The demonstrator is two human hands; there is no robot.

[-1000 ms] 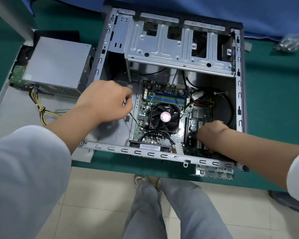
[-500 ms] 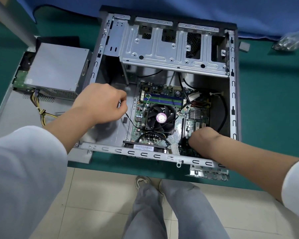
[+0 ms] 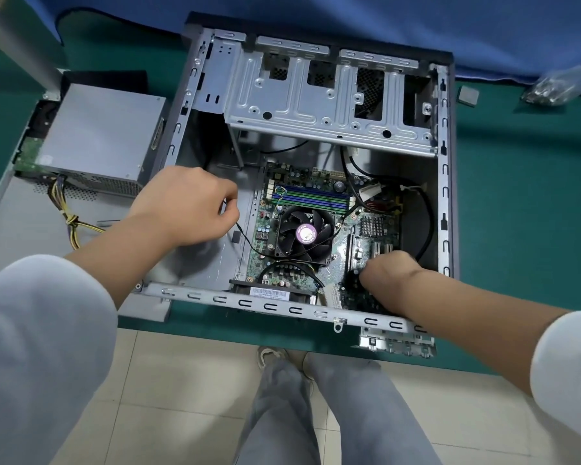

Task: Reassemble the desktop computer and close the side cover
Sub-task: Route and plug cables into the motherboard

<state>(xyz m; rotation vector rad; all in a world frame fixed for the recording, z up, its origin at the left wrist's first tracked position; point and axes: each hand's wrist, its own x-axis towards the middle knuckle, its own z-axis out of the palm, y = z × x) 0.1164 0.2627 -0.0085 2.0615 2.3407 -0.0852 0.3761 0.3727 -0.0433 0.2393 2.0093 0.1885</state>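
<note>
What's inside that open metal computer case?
Inside the case lie a green motherboard with a black fan, black cables and an upper drive cage. The right hand covers the board's lower right corner.

Pale grey sleeves (image 3: 37,347) pushed up above bare forearms, light blue-grey trousers (image 3: 316,414), light shoes (image 3: 269,355)

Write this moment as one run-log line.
left hand: pinches thin black wire | right hand: down on motherboard, fingers hidden | power supply: outside case | side cover: not on
</note>
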